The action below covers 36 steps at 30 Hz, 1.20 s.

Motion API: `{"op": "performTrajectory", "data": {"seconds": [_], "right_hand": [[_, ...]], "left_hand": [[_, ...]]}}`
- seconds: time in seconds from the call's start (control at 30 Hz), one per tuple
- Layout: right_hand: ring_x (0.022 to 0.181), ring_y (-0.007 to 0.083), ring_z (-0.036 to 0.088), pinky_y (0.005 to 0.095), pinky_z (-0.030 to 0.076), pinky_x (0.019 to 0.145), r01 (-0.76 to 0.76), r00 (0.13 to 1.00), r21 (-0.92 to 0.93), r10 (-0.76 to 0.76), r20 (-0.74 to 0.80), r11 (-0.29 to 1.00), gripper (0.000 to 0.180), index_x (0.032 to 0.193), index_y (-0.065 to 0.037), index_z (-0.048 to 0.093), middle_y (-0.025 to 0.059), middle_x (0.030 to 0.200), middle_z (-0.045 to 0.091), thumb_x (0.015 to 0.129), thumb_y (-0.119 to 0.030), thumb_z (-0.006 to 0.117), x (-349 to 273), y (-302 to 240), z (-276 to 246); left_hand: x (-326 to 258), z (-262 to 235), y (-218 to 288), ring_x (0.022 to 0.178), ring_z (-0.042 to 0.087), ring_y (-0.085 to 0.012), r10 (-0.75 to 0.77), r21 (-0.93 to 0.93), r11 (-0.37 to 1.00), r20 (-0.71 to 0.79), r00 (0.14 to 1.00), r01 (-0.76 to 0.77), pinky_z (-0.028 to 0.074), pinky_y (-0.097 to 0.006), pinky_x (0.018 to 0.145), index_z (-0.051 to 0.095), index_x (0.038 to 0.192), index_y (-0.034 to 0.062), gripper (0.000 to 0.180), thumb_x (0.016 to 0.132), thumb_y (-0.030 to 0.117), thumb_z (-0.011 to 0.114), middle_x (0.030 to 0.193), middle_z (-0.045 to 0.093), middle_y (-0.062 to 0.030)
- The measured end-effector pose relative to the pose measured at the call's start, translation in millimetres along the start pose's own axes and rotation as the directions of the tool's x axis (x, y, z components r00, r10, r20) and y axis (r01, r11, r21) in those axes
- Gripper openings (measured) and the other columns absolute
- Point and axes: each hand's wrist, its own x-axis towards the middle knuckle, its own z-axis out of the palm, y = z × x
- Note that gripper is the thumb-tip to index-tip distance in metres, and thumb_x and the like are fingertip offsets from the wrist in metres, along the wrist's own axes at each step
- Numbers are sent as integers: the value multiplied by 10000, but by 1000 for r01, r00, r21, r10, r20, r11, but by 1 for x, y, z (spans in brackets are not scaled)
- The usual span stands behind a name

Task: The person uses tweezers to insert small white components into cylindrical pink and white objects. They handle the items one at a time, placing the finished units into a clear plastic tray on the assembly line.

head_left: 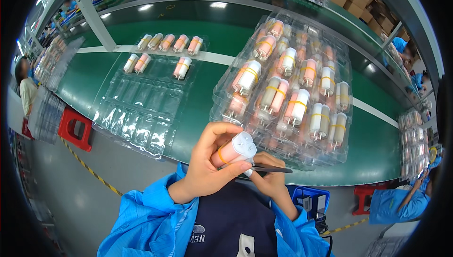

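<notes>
My left hand [207,162] grips a pink-and-white cylindrical part [234,151] with a yellow band around it, its white cap end pointing up and right. My right hand [269,174] sits just under and behind it, holding black tweezers [271,169] whose tips point right. Both hands are close to my chest, at the near edge of the green table [207,96]. Just beyond them is a stack of clear plastic trays [288,82] filled with several similar banded parts.
To the left lies a clear blister tray [141,101], mostly bare pockets, with several pink-white parts [170,43] in its far rows. Red stools [74,128] stand on the floor at left and right. Other workers in blue sit at right [396,200] and far left.
</notes>
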Motion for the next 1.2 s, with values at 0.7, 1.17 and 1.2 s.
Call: {"op": "performTrajectory", "data": {"seconds": [0.7,1.17,1.2], "right_hand": [[618,197,636,288,485,558,-1,1000,10,1,-5,1000,170,846,-12,647,99,763,639,724,-78,744,0,2,2],[612,190,637,284,487,552,12,1000,29,-12,-6,1000,167,849,-6,650,97,765,641,733,-76,748,0,2,2],[612,191,637,284,487,552,8,1000,31,-8,-7,999,168,849,-6,649,97,764,641,732,-75,748,-1,2,2]], "left_hand": [[0,-3,-4,1010,550,-168,232,530,816,64,971,-230,474,-273,860,483,1222,-25,563,730,-45,755,1157,456,-140],[-3,-1,-9,933,584,-168,295,618,741,50,954,-262,530,-261,759,522,1182,-29,556,684,-89,759,1124,459,-145],[-3,0,-9,928,582,-170,299,625,734,54,953,-266,529,-262,758,528,1177,-26,550,683,-83,762,1118,462,-146]]}}
